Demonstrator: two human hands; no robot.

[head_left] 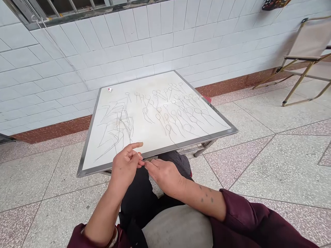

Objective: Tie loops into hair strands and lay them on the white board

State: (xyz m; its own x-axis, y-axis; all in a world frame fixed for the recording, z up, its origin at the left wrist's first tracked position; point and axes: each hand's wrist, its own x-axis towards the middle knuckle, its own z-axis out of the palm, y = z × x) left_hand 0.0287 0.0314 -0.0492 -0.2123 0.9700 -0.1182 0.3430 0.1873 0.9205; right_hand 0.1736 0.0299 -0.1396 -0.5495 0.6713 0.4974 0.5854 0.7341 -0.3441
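Note:
My left hand (124, 167) is just off the table's near edge, thumb and fingers pinched together and the index finger stretched out. Against its fingertips, my right hand (167, 175) is closed with its fingers pressed together. Whatever lies between the fingertips is too small to make out. On the white tabletop (152, 138) in front of me are many thin dark wires. Several looped wires (168, 128), each with a round eye and two trailing legs, spread over the middle and right. Bent wires (120, 120) without eyes lie in a loose tangle on the left.
A small white and red object (110, 90) sits at the table's far left corner. The table's metal rim (155, 151) runs close above my knees. Behind it stands a white tiled wall (165, 44). A folding chair (307, 51) is at the far right on the floor.

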